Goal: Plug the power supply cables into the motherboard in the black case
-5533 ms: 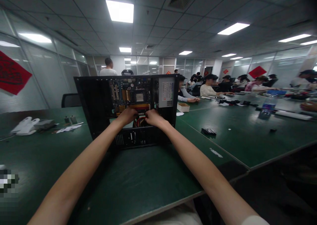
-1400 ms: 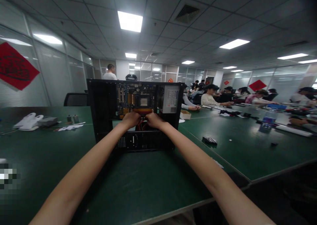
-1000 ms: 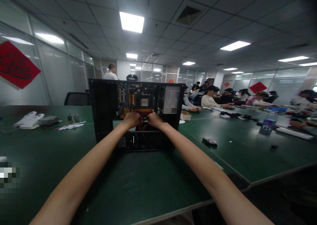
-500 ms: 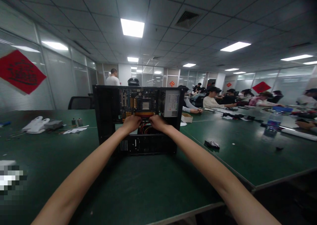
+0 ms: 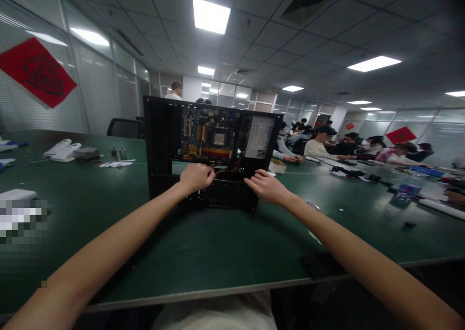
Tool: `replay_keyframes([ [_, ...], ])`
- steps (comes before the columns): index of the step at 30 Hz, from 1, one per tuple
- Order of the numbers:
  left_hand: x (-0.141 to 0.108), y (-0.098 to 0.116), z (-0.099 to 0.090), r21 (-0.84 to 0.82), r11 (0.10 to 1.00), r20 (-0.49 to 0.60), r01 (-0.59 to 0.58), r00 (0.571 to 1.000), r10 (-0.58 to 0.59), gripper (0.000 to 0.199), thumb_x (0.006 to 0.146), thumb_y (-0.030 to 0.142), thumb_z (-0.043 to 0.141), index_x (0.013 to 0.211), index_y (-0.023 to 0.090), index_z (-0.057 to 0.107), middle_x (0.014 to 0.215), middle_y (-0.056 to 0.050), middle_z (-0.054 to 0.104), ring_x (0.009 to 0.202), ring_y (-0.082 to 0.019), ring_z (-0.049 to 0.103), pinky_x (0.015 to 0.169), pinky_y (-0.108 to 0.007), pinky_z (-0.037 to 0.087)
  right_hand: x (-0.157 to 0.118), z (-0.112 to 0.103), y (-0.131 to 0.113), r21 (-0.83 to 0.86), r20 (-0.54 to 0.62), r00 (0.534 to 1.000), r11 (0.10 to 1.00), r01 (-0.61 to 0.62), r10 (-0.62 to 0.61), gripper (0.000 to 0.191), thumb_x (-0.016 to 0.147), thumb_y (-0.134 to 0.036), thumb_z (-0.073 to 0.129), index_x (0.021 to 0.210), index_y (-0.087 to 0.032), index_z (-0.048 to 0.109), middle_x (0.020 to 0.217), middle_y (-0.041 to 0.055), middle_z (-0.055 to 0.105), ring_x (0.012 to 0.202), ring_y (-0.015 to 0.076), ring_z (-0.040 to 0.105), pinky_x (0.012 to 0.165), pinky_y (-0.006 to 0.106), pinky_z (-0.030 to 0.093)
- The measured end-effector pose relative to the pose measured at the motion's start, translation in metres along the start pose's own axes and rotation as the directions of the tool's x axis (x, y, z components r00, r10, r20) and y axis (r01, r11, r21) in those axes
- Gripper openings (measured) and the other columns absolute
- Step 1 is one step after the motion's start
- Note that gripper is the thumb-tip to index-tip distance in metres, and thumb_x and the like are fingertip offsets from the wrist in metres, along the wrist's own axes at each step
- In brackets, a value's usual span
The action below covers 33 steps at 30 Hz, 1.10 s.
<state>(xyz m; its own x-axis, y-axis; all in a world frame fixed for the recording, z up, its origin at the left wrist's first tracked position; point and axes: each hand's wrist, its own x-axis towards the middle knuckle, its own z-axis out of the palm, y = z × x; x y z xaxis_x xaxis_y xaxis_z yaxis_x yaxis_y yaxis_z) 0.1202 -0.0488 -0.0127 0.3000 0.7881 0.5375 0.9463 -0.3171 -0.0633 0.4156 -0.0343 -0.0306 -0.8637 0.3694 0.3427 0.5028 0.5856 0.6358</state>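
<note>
A black open-sided computer case (image 5: 156,141) stands upright on the green table, its inside facing me. The motherboard (image 5: 210,126) shows in the upper middle, with the power supply (image 5: 259,138) on its right. Below the board, my left hand (image 5: 197,177) is closed at a bundle of thin coloured cables (image 5: 228,171), which runs right from its fingertips. My right hand (image 5: 268,187) lies at the case's lower right side, fingers stretched and slightly apart, touching or very close to the frame. Nothing shows between them.
The green table (image 5: 203,252) ends close before me. White items (image 5: 61,150) and a grey block (image 5: 86,153) lie left. Behind the case's right side is a small box (image 5: 277,166); farther right, a plastic bottle (image 5: 409,187). Several people (image 5: 321,146) sit along the right.
My right hand has left the board's lower edge and moved right to the case's side. My left hand has dropped slightly below the board. The camera view has tilted down.
</note>
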Motion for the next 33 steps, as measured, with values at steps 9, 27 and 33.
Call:
replay_keyframes([
  [9, 0.013, -0.019, 0.005, -0.044, 0.991, -0.008, 0.123, 0.992, -0.124, 0.054, 0.094, 0.052, 0.034, 0.084, 0.022, 0.078, 0.085, -0.01, 0.075, 0.078, -0.026, 0.068, 0.063, -0.032, 0.042, 0.029, 0.013, -0.014, 0.009, -0.104, 0.991, 0.996, -0.085, 0.086, 0.035, 0.103, -0.024, 0.035, 0.108, -0.014, 0.068, 0.077, 0.0075, 0.07, 0.073, 0.0185, 0.055, 0.087, 0.035, 0.031],
  [27, 0.028, -0.089, 0.015, -0.339, 0.894, -0.039, 0.293, 0.945, -0.325, 0.064, 0.092, 0.062, 0.034, 0.073, 0.016, 0.074, 0.071, -0.01, 0.07, 0.067, -0.021, 0.063, 0.058, -0.028, 0.034, 0.083, -0.025, -0.081, -0.039, -0.085, 0.984, 0.986, -0.16, 0.156, 0.03, 0.095, -0.012, 0.038, 0.098, -0.007, 0.067, 0.075, 0.0136, 0.069, 0.071, 0.0241, 0.061, 0.084, 0.038, 0.037],
  [33, 0.023, -0.128, 0.021, -0.388, 0.901, -0.086, 0.193, 0.966, -0.244, 0.061, 0.091, 0.057, 0.036, 0.056, 0.014, 0.061, 0.05, -0.002, 0.051, 0.051, -0.012, 0.043, 0.052, -0.026, 0.027, 0.123, -0.055, -0.126, -0.043, -0.063, 0.988, 0.989, -0.144, 0.141, 0.03, 0.089, -0.003, 0.04, 0.091, -0.003, 0.071, 0.074, 0.0167, 0.07, 0.062, 0.0232, 0.061, 0.084, 0.042, 0.043],
])
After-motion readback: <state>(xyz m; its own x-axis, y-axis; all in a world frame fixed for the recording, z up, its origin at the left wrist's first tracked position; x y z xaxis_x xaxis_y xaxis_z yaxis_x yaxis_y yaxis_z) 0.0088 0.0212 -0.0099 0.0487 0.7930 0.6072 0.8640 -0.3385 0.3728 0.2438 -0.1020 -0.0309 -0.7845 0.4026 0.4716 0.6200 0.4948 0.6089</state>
